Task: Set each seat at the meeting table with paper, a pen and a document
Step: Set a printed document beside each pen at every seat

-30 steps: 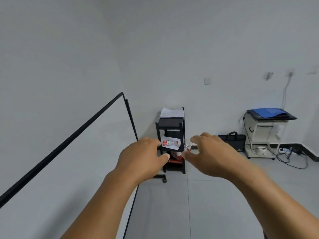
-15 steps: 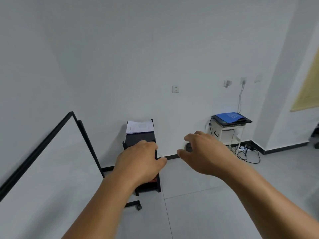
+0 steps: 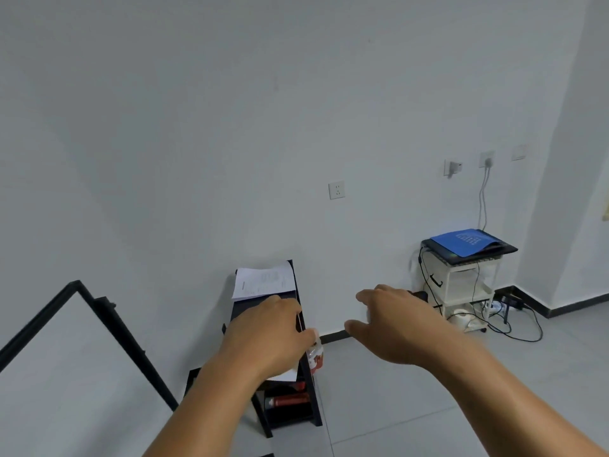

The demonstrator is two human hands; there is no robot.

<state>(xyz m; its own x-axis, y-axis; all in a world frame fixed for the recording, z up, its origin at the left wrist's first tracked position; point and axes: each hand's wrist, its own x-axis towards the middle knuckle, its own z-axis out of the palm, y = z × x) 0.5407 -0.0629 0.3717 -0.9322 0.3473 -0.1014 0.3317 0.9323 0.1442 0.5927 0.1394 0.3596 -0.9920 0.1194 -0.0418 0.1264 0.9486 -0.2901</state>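
Both the left hand and right hand reach out open and empty toward the thin stack of white printed paper sheets atop the narrow black shelf rack; the stack is likely light, floppy and slippery, best pinched at an overhanging edge.

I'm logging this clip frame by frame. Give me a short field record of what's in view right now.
left hand: reaching toward the black shelf, nothing visibly held
right hand: fingers spread, held in the air, empty
paper stack: on top of the shelf
whiteboard: at left, black frame
white cart: by the wall, blue sheet on top
meeting table: not in view
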